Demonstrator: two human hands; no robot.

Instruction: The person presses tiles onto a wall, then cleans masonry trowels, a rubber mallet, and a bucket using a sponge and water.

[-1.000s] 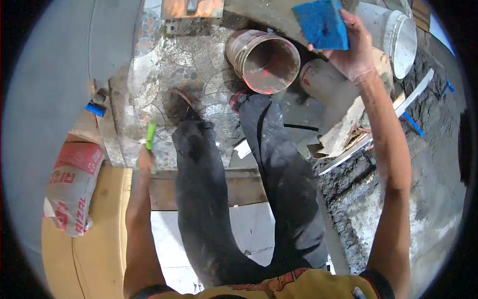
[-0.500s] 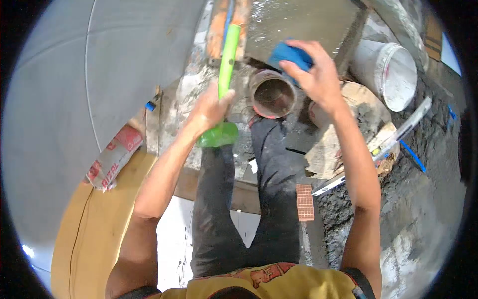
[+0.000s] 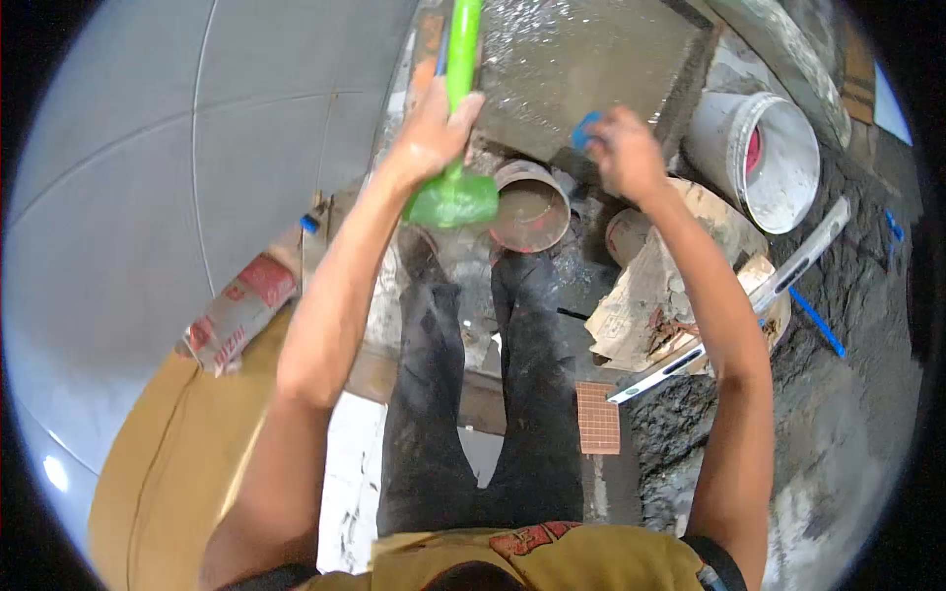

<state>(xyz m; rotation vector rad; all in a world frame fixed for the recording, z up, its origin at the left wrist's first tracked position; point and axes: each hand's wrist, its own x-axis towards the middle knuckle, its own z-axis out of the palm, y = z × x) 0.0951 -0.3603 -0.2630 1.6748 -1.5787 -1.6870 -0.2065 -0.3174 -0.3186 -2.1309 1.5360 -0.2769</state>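
Observation:
My left hand (image 3: 434,133) is closed round the green handle of a mallet (image 3: 453,200), whose green head hangs low, beside the rim of a bucket (image 3: 530,212) with murky water or slurry in it. My right hand (image 3: 627,153), somewhat blurred, pinches a blue sponge (image 3: 587,130) up and to the right of that bucket. Beyond both hands lies a wet, shiny grey slab (image 3: 562,74).
A white bucket (image 3: 714,148) lies tilted at the right. Below it are torn paper (image 3: 641,305), a long level (image 3: 808,251) and rough wet mortar (image 3: 729,404). A red-and-white bag (image 3: 241,310) lies left, a brown grid tile (image 3: 598,419) near my legs.
My left hand has raised the mallet from low on the left to the middle, up beyond the legs. My right hand has moved down and left with the sponge; the view has shifted.

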